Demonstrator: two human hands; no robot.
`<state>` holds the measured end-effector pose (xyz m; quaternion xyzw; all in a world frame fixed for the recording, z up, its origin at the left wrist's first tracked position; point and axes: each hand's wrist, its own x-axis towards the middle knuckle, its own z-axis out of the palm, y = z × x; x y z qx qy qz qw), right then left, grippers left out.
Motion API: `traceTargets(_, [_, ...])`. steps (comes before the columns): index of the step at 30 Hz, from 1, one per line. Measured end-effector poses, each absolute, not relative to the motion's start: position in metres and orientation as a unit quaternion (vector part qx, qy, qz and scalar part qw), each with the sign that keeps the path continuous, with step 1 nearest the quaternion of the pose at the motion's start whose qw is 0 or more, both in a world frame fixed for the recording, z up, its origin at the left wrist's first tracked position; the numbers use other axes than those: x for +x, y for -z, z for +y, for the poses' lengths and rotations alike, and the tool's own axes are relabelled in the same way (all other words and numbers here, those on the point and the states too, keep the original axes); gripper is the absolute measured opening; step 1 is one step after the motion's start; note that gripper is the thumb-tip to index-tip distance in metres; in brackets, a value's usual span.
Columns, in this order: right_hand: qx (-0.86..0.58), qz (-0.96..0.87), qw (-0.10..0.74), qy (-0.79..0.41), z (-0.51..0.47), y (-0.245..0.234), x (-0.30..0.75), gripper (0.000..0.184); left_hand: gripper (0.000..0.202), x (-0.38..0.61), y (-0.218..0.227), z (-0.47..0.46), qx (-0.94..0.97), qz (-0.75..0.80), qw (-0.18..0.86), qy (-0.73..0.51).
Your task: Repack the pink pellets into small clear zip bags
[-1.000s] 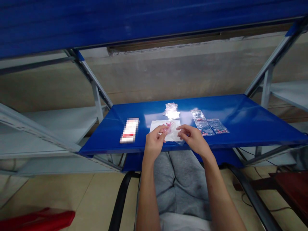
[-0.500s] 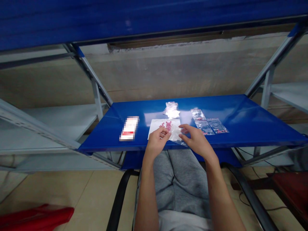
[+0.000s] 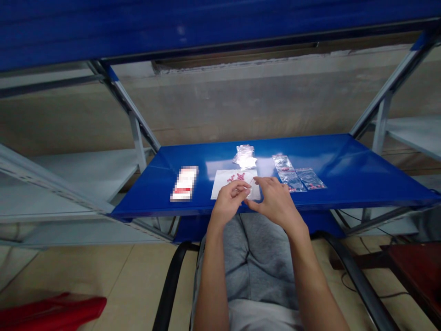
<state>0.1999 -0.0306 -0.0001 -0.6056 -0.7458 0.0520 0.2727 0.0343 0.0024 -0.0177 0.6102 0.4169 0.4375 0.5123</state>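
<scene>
A white paper sheet (image 3: 223, 186) lies on the blue metal shelf (image 3: 344, 184), with a small heap of pink beads (image 3: 237, 177) near its far edge. My left hand (image 3: 229, 202) is curled over the near part of the sheet, its thumb and fingers pinched on the edge of a small clear plastic bag (image 3: 252, 187). That bag is thin and hard to make out. My right hand (image 3: 274, 204) stands just beside it, fingers apart and close to the bag.
Further along the shelf lie a crumpled clear bag with white contents (image 3: 245, 157), two clear bags holding pink beads (image 3: 285, 174) (image 3: 311, 179) and a blurred white-and-red packet (image 3: 184, 183). Another blue shelf (image 3: 172, 32) hangs overhead. Grey-trousered legs (image 3: 258, 262) and black chair arms sit below.
My hands have drawn closer together over the paper. The clear bag has shifted from under my right hand to the pinch of my left fingers, and it looks raised.
</scene>
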Motion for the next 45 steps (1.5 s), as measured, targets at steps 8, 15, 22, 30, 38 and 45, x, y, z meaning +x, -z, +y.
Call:
traceTargets(8, [-0.563,-0.743,0.332,-0.144,-0.027,0.005,0.205,0.048,0.034,0.024,0.009,-0.003,0.651,0.398,0.514,-0.393])
traceTargets(15, [-0.516,-0.726,0.375,-0.258,-0.024,0.007,0.223,0.042,0.024,0.014,0.012,-0.003,0.659,0.366,0.542,-0.371])
traceTargets(22, [-0.497,-0.73,0.345,-0.318,-0.023,0.009,0.228,0.051,0.014,0.02,0.015,0.001,0.665,0.382,0.511,-0.388])
traceTargets(30, [-0.49,-0.732,0.347,-0.322,-0.022,0.009,0.222,0.048,0.011,0.018,0.008,-0.002,0.68,0.411,0.473,-0.381])
traceTargets(38, [-0.475,-0.748,0.357,-0.295,-0.02,0.01,0.224,0.042,0.016,0.016,0.004,-0.006,0.702,0.414,0.439,-0.378])
traceTargets(45, [-0.497,-0.736,0.36,-0.286,-0.018,0.017,0.228,0.044,0.032,-0.003,0.022,0.018,0.664,0.575,0.262,-0.4])
